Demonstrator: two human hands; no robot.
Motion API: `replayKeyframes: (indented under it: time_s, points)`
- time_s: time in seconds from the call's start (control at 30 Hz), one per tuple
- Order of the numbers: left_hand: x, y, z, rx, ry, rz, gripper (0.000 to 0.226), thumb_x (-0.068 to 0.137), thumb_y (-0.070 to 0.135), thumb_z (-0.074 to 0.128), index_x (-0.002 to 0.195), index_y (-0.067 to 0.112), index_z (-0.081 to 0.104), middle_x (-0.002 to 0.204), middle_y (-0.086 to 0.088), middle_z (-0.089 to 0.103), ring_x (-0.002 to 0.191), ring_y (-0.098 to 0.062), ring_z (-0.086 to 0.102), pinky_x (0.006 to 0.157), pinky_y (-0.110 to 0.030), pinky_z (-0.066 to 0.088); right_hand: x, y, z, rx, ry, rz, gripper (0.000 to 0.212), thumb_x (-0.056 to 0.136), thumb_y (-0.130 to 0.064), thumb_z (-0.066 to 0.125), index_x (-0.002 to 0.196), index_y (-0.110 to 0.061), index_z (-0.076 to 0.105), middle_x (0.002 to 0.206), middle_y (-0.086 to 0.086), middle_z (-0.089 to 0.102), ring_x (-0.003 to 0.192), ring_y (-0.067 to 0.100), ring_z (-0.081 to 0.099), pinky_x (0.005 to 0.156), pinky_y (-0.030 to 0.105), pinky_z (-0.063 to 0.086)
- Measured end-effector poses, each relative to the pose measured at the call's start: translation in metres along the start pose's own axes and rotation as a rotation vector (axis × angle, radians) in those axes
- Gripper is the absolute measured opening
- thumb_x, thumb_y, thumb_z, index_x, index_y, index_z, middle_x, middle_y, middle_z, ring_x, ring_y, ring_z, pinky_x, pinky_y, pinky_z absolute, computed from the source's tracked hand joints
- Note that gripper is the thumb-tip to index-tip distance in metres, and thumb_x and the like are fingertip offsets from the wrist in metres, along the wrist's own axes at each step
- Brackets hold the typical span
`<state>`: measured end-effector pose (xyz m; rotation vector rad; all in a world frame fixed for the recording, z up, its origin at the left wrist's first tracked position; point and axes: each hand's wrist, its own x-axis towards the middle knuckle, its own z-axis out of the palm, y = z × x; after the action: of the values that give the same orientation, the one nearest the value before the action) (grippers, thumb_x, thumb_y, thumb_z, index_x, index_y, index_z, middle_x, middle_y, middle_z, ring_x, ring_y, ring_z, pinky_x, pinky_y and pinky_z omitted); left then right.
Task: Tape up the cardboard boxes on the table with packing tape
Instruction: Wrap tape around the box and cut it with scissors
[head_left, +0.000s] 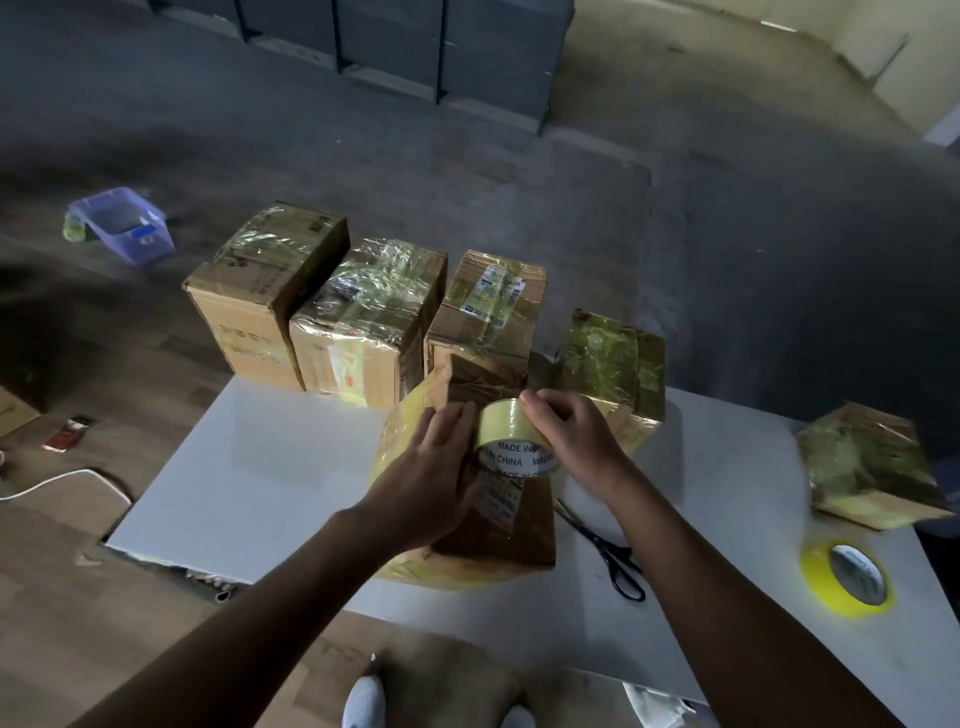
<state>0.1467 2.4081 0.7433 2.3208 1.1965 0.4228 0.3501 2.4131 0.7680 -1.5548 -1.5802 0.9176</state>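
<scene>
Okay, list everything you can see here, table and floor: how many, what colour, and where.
brown cardboard boxes: six, tape-wrapped; three along the table's far edge, one right of them, one in the middle, one at the right edge
pale yellow roll of packing tape: one, on the middle box
bright yellow tape roll: one, table's near right
black scissors: one pair, right of the middle box
white table: one, centre
translucent blue plastic bin: one, floor, far left
white cable: one, floor, left
grey shelving: far back
left hand: flat on the middle box
right hand: grips the packing tape
</scene>
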Motion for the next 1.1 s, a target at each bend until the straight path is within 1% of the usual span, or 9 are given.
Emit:
replayKeyframes:
  time_s: [0.1,0.17,0.27,0.37,0.47,0.83,0.9,1.0,1.1]
  points:
    - [-0.002,-0.005,0.002,-0.050,-0.079,-0.082,0.078,0.098,0.041,0.046,0.154,0.023,-0.004,0.161,0.008,-0.012,0.148,-0.028,-0.005,0.117,-0.047,0.022,-0.002,-0.003,0.001,-0.051,-0.003,0.010,0.045,0.089,-0.053,0.048,0.054,-0.025,0.047,0.051,-0.009,0.043,0.049,0.008,0.044,0.048,0.020,0.031]
    - [-0.003,-0.007,0.005,-0.103,-0.061,-0.094,0.075,0.099,0.038,0.045,0.154,0.024,-0.003,0.160,0.013,-0.017,0.148,-0.026,-0.007,0.118,-0.049,0.021,-0.001,-0.008,0.001,-0.122,-0.014,0.010,0.045,0.091,-0.052,0.049,0.057,-0.022,0.050,0.051,-0.007,0.046,0.050,0.012,0.048,0.048,0.026,0.033]
    - [-0.005,-0.011,0.007,-0.166,-0.023,-0.110,0.072,0.100,0.033,0.044,0.155,0.024,-0.001,0.159,0.015,-0.019,0.149,-0.024,-0.007,0.117,-0.050,0.025,0.001,-0.008,-0.006,-0.331,0.027,-0.061,0.047,0.094,-0.041,0.051,0.055,-0.015,0.049,0.046,-0.007,0.041,0.041,0.005,0.037,0.042,0.021,0.026]
    - [-0.007,-0.015,0.010,-0.229,-0.035,-0.199,0.069,0.100,0.035,0.043,0.152,0.038,-0.001,0.158,0.012,-0.024,0.148,-0.033,-0.002,0.111,-0.055,0.033,-0.002,-0.004,-0.010,-0.472,0.019,-0.051,0.047,0.095,-0.033,0.050,0.053,-0.014,0.045,0.045,-0.005,0.037,0.039,0.005,0.030,0.040,0.018,0.021]
    - [-0.007,-0.012,0.012,-0.306,-0.063,-0.314,0.063,0.101,0.039,0.038,0.147,0.052,-0.002,0.161,-0.003,-0.017,0.144,-0.046,0.013,0.103,-0.058,0.042,-0.007,-0.002,-0.005,-0.461,0.002,-0.035,0.047,0.096,-0.035,0.047,0.057,-0.008,0.047,0.049,0.001,0.039,0.041,0.009,0.031,0.043,0.024,0.022]
    - [-0.018,-0.008,0.033,-0.487,0.039,-0.322,0.058,0.103,0.030,0.039,0.150,0.044,0.009,0.162,-0.005,0.004,0.145,-0.030,0.023,0.109,-0.041,0.040,-0.012,-0.006,-0.010,-0.380,-0.037,-0.075,0.040,0.094,-0.032,0.052,0.058,-0.012,0.048,0.051,-0.003,0.042,0.045,0.008,0.035,0.046,0.028,0.028]
    - [-0.014,-0.014,0.033,-0.389,0.041,-0.297,0.061,0.101,0.027,0.041,0.151,0.041,0.009,0.162,-0.004,-0.003,0.146,-0.033,0.017,0.109,-0.043,0.040,-0.013,-0.003,-0.009,-0.326,-0.055,-0.047,0.037,0.093,-0.039,0.052,0.065,-0.015,0.055,0.054,-0.005,0.051,0.047,0.006,0.044,0.045,0.025,0.033]
    - [-0.013,-0.018,0.038,0.036,0.019,-0.125,0.065,0.100,0.040,0.032,0.152,0.035,-0.005,0.159,0.005,-0.020,0.146,-0.028,-0.018,0.119,-0.052,0.011,-0.014,0.000,-0.004,-0.214,-0.051,-0.012,0.033,0.093,-0.043,0.054,0.072,-0.019,0.061,0.059,-0.006,0.058,0.052,0.005,0.054,0.048,0.022,0.041]
    - [-0.015,-0.027,0.042,0.229,-0.034,-0.116,0.066,0.096,0.055,0.015,0.153,0.031,-0.011,0.158,0.009,-0.017,0.143,-0.022,-0.028,0.120,-0.051,-0.002,-0.015,0.005,0.002,-0.133,-0.033,0.002,0.033,0.093,-0.042,0.055,0.069,-0.020,0.058,0.059,-0.007,0.054,0.054,0.004,0.051,0.051,0.021,0.038]
